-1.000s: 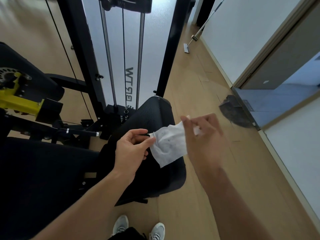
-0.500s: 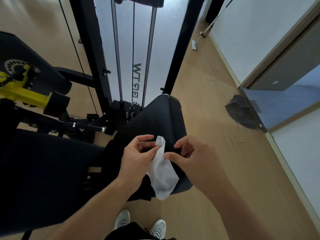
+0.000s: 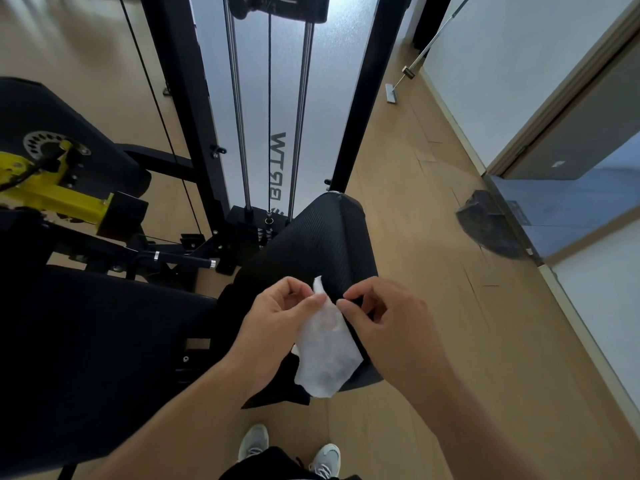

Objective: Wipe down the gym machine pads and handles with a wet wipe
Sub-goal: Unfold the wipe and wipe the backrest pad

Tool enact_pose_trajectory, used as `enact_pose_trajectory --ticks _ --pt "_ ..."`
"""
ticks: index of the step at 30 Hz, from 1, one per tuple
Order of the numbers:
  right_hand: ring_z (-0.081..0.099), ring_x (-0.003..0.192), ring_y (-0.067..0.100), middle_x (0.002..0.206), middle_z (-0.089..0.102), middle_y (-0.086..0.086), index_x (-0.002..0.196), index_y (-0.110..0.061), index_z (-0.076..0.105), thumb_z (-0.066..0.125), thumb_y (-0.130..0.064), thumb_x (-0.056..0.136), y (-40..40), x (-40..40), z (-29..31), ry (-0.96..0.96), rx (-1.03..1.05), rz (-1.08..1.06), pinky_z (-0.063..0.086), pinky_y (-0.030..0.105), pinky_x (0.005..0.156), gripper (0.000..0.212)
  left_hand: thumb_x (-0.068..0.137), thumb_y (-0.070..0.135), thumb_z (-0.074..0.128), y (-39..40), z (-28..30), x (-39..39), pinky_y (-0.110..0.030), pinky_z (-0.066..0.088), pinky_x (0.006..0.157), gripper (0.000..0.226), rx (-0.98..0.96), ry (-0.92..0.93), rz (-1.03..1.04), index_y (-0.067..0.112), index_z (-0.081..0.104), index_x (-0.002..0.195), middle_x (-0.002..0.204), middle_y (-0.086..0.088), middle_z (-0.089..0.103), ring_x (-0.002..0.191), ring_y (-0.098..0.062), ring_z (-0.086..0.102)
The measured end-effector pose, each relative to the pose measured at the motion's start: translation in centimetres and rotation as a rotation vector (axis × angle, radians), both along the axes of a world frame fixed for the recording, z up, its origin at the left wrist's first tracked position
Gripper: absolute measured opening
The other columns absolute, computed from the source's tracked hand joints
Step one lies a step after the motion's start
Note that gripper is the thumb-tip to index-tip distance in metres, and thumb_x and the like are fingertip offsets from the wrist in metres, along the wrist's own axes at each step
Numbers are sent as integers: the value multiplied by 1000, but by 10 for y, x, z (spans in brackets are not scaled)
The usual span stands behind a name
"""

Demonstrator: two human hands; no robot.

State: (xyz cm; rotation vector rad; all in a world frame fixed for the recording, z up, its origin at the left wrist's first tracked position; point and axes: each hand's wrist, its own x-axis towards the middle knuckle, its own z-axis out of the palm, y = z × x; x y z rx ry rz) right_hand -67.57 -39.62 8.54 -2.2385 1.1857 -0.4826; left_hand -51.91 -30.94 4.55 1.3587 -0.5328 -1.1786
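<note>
A white wet wipe (image 3: pixel 327 355) hangs folded lengthwise in front of a black ribbed roller pad (image 3: pixel 322 237) of the gym machine. My left hand (image 3: pixel 277 323) pinches the wipe's top edge between thumb and fingers. My right hand (image 3: pixel 384 323) is just to the right of it, fingertips curled at the wipe's upper edge; whether they grip it I cannot tell. A large black seat pad (image 3: pixel 86 358) fills the lower left. A thin black bar with a chrome-ringed end (image 3: pixel 183 259) sticks out above the seat pad.
The machine's black frame uprights (image 3: pixel 363 98), chrome guide rods (image 3: pixel 239 116) and weight stack stand behind the roller pad. A yellow pivot arm (image 3: pixel 52 195) is at the left. Wooden floor (image 3: pixel 433 271), a white wall, a doorway and a dark mat (image 3: pixel 488 226) lie to the right. My shoes (image 3: pixel 254 441) are below.
The wipe was spread open between both hands a second ago; now it is folded narrow and hangs down, with the hands close together over the roller pad.
</note>
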Motion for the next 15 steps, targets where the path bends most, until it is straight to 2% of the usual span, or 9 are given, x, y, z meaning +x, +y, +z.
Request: enact_pose_trajectory --ticks 2,4,7,9,11,13,15 --pt "60 80 6 79 63 -15 91 -38 69 74 -50 84 4 -1 6 -95 72 0 46 15 66 14 81 39 71 1 8 3 -49 55 84 28 -45 16 36 14 65 92 96 -23 68 89 -31 68" --pt "62 82 6 85 65 -16 98 -40 69 76 -56 78 10 -2 15 -148 194 44 48 15 67 26 83 36 67 2 19 5 -42 58 74 26 -76 69 88 13 62 94 93 -17 69 83 -26 69" --pt "63 78 1 89 68 -22 105 -39 71 82 -43 80 14 -1 22 -159 331 113 47 12 64 27 82 35 67 2 33 9 -34 59 69 28 -107 94 146 14 61 99 90 -4 70 79 -20 68" --pt "63 68 0 83 71 -20 96 -37 74 80 -31 86 14 -1 23 -206 361 89 47 12 60 13 79 34 70 4 41 12 -34 59 68 34 -115 83 134 15 59 106 89 -2 71 80 -19 68" --pt "63 64 1 76 72 -18 84 -36 75 79 -28 87 11 -3 23 -249 364 48 46 12 58 10 73 29 74 5 48 14 -30 59 65 47 -114 75 75 18 57 116 90 -4 75 82 -20 72" --pt "65 64 2 74 73 -16 78 -36 75 80 -28 86 8 -5 26 -274 368 36 47 12 58 11 69 22 77 6 53 14 -30 61 68 61 -117 62 13 25 55 126 97 -10 76 88 -24 75" --pt "67 65 4 74 75 -12 75 -32 77 79 -38 81 5 -8 28 -312 414 31 51 17 60 9 67 22 79 5 54 14 -31 62 71 68 -116 7 23 29 55 130 94 -7 76 88 -24 75"
